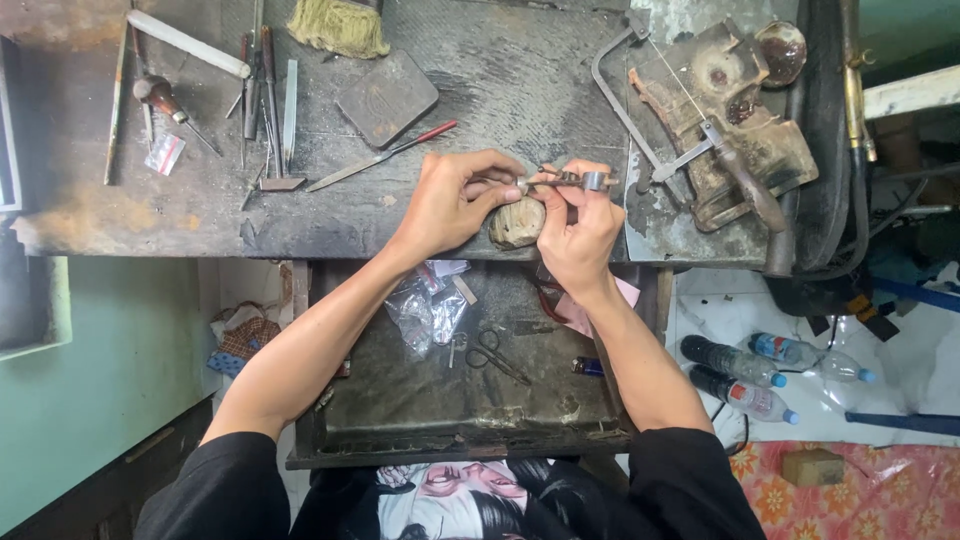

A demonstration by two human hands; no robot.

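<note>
Looking down, head view: two bare hands meet at the front edge of a dark, worn workbench, above an open drawer.
Left hand: fingers curled in and pinched together at the tips on a small metal piece; what the piece is cannot be told, it is too small. The thumb lies along the top, the other fingers are folded under.
Right hand: fingers clenched around a slim metal hand tool with a small cylinder at its outer end; thumb and forefinger press it from either side. The tool's inner end touches the piece held by the left hand.
Wooden bench peg: pale and rounded, just below the two sets of fingertips and between the hands; both hands rest against it.
Jeweller's saw frame: lies on the bench to the right of the right hand, wooden handle toward the bench edge, apart from the hands.
Files and gravers: laid in a row at the bench's left, well apart from the hands.
Brush: at the top edge of the bench.
Scissors: in the drawer, beside a crumpled clear plastic bag.
Plastic bottles: on the floor at the right.
</note>
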